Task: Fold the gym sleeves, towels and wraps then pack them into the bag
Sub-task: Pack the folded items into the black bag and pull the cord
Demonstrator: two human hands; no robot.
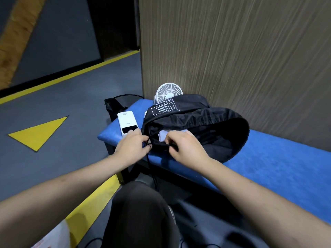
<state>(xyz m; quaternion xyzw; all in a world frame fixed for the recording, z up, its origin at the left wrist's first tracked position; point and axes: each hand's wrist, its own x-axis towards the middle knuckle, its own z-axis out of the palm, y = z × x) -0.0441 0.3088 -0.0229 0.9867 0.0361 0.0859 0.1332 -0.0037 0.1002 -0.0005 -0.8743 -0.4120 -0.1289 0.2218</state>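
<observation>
A black drawstring bag [206, 119] lies on the blue bench [277, 158], its mouth turned toward me. Inside the mouth a pale grey folded cloth [165, 135] shows. My left hand [131, 146] pinches the black drawstring cord [149, 143] at the bag's near-left edge. My right hand [184, 149] grips the cord and the bag's rim just to the right of it. The cord hangs down over the bench edge. The rest of the bag's contents are hidden.
A white power bank [127, 122] lies on the bench left of the bag. A small white fan [168, 94] stands behind the bag against a wood-grain wall [232, 51]. A black object [112, 104] sits on the floor past the bench end. My knee [141, 212] is below.
</observation>
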